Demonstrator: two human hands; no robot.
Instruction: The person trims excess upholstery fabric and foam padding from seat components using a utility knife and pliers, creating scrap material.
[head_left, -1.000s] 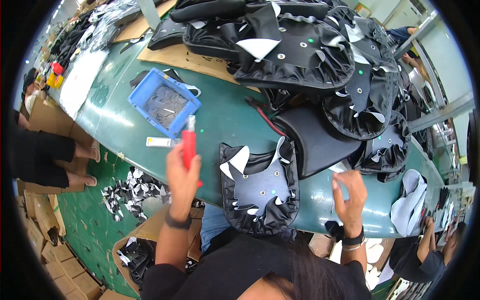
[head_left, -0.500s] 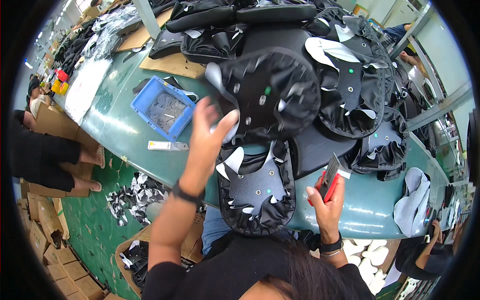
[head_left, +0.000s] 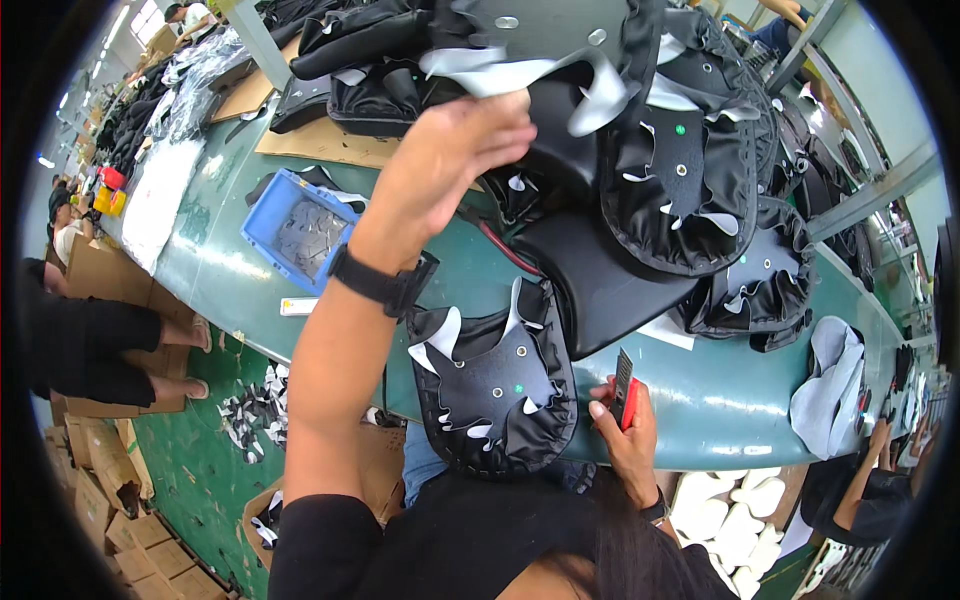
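Item: one rounded black padded panel (head_left: 490,385), gathered leatherette rim, dark board centre, metal eyelets; lies on the green tabletop (head_left: 740,410), directly before me.
Item: a second black panel (head_left: 540,25) with a loose white flap (head_left: 600,95), at the top of my view, over the pile.
My left hand (head_left: 460,155): at that flap, fingers together and nearly straight; whether they grip it, I cannot tell.
My right hand (head_left: 635,450): fingers closed round a red-and-grey hand tool (head_left: 627,400), apparently a cutter, just beside the near panel.
Condition, in my judgement: the near panel's gathering and eyelets look done; white tabs (head_left: 437,345) stand untrimmed at its open end. Piled panels (head_left: 690,200) show similar loose edges.
Also: blue plastic tub (head_left: 275,263), grey scraps (head_left: 312,238) inside.
Unclear: second panel blurred and cut off above; left thumb hidden; red curved handle (head_left: 512,250) partly under the pile.
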